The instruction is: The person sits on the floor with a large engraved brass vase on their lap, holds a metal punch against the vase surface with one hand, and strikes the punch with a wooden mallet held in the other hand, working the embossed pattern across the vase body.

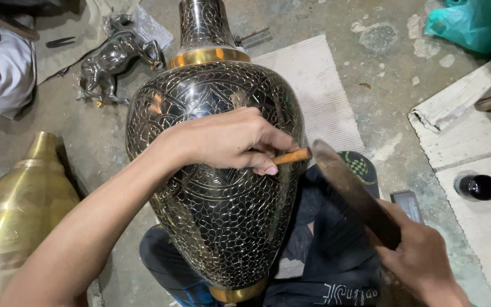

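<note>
Left hand (228, 142) rests on the engraved black vase (217, 187), fingers curled and pinching a short wooden-handled chisel (292, 156) against its surface; right hand (421, 261) at 4 o'clock is clenched around a flat dark mallet (353, 190) whose tip sits just beside the chisel end. The vase lies across the person's lap at centre, plain brass vase (18, 210) at 8 o'clock, metal horse figure (115, 57) at 11 o'clock, small black cup (478, 186) at 3 o'clock on the floor (382, 68).
</note>
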Demonstrator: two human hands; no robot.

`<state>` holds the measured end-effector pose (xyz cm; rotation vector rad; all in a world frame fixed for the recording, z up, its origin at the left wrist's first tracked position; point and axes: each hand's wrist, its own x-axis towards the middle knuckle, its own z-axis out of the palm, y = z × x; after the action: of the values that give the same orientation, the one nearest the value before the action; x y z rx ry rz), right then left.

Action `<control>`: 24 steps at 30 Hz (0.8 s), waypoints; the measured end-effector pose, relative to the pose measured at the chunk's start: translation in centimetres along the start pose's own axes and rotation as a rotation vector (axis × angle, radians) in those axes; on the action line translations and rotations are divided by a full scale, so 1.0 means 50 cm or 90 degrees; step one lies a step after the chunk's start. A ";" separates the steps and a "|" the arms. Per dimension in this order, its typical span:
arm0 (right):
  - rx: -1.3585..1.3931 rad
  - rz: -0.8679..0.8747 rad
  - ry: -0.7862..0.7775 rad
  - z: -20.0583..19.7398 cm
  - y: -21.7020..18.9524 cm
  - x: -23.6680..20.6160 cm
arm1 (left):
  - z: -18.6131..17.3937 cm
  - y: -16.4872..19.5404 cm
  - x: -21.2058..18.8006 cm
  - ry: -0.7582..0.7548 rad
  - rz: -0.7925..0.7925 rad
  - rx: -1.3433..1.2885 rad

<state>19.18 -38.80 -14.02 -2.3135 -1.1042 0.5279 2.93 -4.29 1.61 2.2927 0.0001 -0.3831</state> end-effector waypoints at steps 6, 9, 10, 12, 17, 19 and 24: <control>-0.056 0.097 -0.150 0.020 -0.007 0.017 | 0.006 -0.005 -0.004 0.103 0.051 -0.004; 0.039 0.063 -0.108 0.025 -0.013 0.015 | 0.007 -0.007 -0.003 0.102 0.041 0.005; 0.137 0.079 -0.079 0.020 -0.015 0.015 | 0.009 -0.006 -0.002 0.103 0.038 0.006; 0.235 0.059 -0.032 0.004 -0.020 0.017 | 0.010 -0.004 -0.003 0.099 0.023 0.009; -0.004 -0.033 -0.014 -0.031 -0.034 0.030 | 0.007 0.002 0.000 0.066 -0.011 0.034; 0.172 -0.056 0.081 -0.023 -0.040 0.029 | 0.006 0.004 0.002 0.084 0.006 0.029; -0.053 0.028 -0.047 -0.015 -0.036 0.019 | 0.010 -0.001 0.001 0.061 -0.008 0.002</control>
<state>19.08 -37.29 -12.48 -2.4122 -1.1326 0.5988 2.85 -4.60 1.25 2.3129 0.0628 -0.2792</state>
